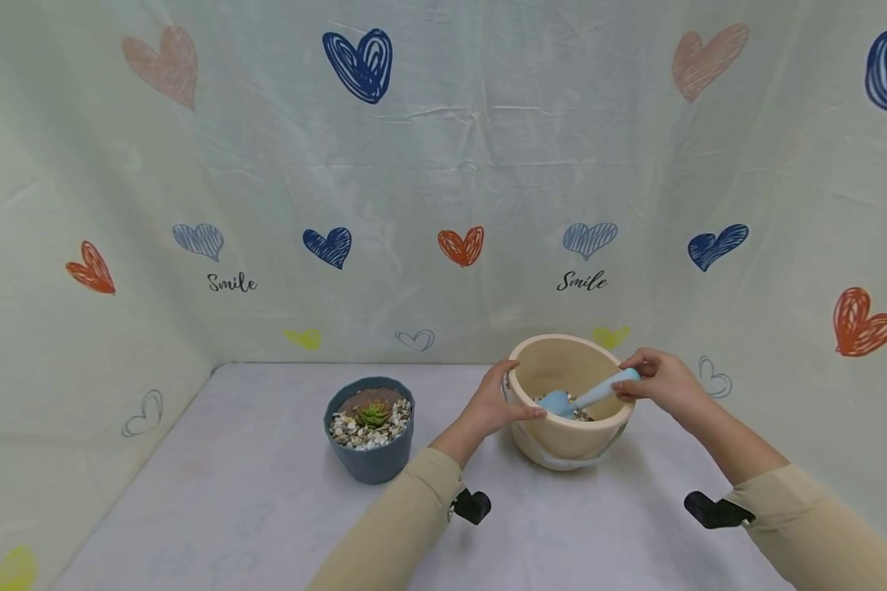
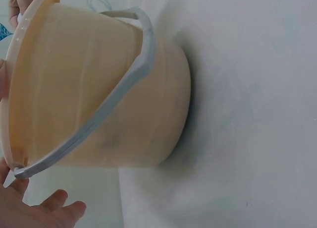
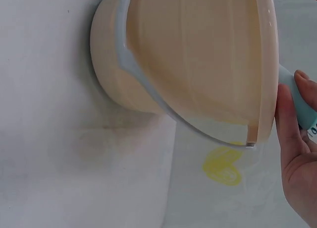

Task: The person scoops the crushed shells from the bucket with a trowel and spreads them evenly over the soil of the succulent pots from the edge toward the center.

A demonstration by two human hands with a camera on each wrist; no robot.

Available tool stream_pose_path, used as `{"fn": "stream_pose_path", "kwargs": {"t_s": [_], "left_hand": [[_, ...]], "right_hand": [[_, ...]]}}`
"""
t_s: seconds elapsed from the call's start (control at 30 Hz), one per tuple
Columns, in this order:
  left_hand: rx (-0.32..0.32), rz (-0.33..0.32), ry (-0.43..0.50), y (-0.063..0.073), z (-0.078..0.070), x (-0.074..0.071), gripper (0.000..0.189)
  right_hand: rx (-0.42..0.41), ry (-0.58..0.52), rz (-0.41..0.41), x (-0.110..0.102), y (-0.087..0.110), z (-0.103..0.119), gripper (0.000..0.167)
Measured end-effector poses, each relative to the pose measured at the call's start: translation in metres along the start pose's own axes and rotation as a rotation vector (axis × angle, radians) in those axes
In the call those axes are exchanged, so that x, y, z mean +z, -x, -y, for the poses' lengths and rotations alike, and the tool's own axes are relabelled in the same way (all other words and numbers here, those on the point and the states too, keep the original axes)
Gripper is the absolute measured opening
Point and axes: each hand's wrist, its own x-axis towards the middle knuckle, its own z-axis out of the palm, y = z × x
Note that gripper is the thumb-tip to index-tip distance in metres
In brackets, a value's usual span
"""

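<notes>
A cream bucket [image 1: 562,443] with a grey handle [image 2: 114,96] stands on the table, the handle hanging down its near side. At its left rim, my left hand [image 1: 494,404] holds on, thumb along the front and fingers at the side. Over the right rim, my right hand [image 1: 661,382] pinches the handle of a light blue toy shovel [image 1: 599,392]. The shovel's head lies inside the bucket, on small pebbles [image 1: 582,415]. In the right wrist view the bucket wall [image 3: 198,54] hides the shovel's head.
To the left stands a blue-grey flowerpot [image 1: 373,464] with a green succulent [image 1: 374,414] among pale pebbles and a brown patch behind it. A white cloth covers the table [image 1: 251,492]. A curtain printed with hearts [image 1: 414,164] hangs behind and at both sides.
</notes>
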Motion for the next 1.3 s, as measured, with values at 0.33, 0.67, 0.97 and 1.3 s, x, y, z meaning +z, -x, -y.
{"fn": "stream_pose_path", "kwargs": {"t_s": [0.33,0.67,0.97,1.3], "left_hand": [[-0.001,0.004,-0.004,0.004,0.000,-0.002,0.092],[-0.019,0.019,0.065,0.007,0.002,-0.011,0.082],[-0.022,-0.009,0.041,0.008,0.003,-0.015,0.068],[0.013,-0.041,0.013,0.017,0.003,-0.028,0.063]], "right_hand": [[0.019,-0.078,-0.045,-0.004,0.006,-0.009,0.044],[-0.017,-0.117,-0.058,-0.012,0.015,-0.012,0.043],[-0.020,-0.170,-0.089,-0.013,0.018,-0.011,0.049],[-0.019,-0.266,-0.128,-0.011,0.020,-0.013,0.048]]}}
